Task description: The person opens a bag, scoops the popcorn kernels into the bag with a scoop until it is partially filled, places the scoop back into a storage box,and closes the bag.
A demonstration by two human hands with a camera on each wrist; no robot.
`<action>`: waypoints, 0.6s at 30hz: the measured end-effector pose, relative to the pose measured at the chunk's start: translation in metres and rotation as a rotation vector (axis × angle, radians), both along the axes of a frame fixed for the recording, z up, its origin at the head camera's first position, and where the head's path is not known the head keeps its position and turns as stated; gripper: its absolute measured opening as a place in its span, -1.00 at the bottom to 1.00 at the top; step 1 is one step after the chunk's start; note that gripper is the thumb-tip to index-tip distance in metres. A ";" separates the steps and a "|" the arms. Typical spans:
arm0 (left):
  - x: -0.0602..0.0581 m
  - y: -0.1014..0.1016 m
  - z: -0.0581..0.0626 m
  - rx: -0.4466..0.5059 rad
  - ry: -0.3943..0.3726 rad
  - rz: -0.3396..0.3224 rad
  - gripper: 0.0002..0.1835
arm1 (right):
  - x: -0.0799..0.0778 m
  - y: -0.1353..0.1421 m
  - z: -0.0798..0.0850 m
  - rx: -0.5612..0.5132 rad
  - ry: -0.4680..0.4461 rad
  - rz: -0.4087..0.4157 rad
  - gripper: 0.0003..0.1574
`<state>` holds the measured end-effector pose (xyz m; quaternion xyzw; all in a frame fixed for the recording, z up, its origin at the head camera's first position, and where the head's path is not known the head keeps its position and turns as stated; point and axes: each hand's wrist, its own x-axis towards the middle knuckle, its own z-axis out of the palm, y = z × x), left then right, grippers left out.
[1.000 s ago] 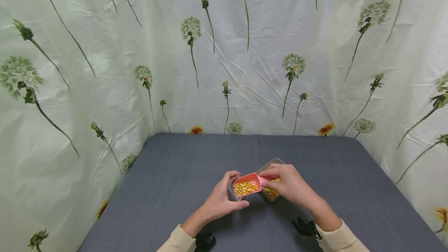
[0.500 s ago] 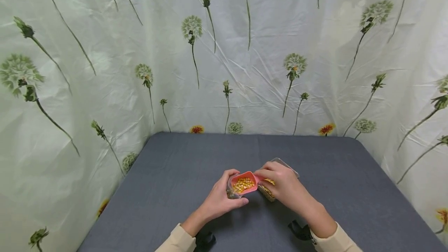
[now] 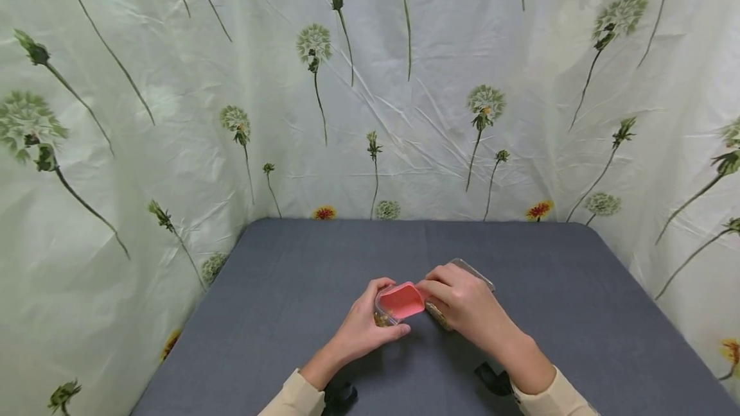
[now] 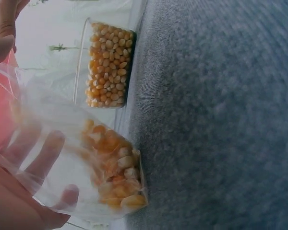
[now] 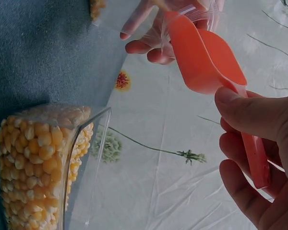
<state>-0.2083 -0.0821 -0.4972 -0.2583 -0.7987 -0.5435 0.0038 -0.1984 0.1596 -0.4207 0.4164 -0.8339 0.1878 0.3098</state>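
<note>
— Backdrop?
— One hanging sheet (image 3: 416, 108), white, creased, dandelion print; beyond both grips and to either side.
— Surface?
— One table (image 3: 300, 262), dark grey-blue, rounded far corners; beneath both grips.
— Person?
— Two cream sleeves (image 3: 291, 397); black wrist straps (image 3: 494, 379) just ahead of the cuffs.
— Grips?
— Left hand (image 3: 367, 323): thumb and fingers curled round a bag. Right hand (image 3: 462, 300): thumb and fingers pinching a handle.
— Obstructions?
— One clear box (image 5: 68, 167), standing on the table just beyond the right grip, which hides much of it from the head view; well stocked with kernels.
— Held items?
— Clear plastic bag (image 4: 77, 148), in the left grip, yellow corn kernels (image 4: 120, 177) gathered at its bottom. Pink-red scoop (image 3: 403, 300), between the grips, handle in the right, bowl tilted at the bag's mouth.
</note>
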 end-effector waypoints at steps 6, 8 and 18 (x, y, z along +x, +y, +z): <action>-0.001 -0.004 0.001 0.011 -0.004 -0.020 -0.21 | 0.001 -0.001 -0.004 -0.069 -0.023 0.003 -0.57; -0.001 -0.004 0.002 0.011 -0.025 -0.025 -0.21 | 0.001 0.001 -0.005 -0.077 -0.033 0.005 -0.55; -0.004 -0.007 0.003 -0.021 -0.033 -0.014 -0.18 | -0.005 0.020 0.002 -0.120 -0.109 0.015 -0.51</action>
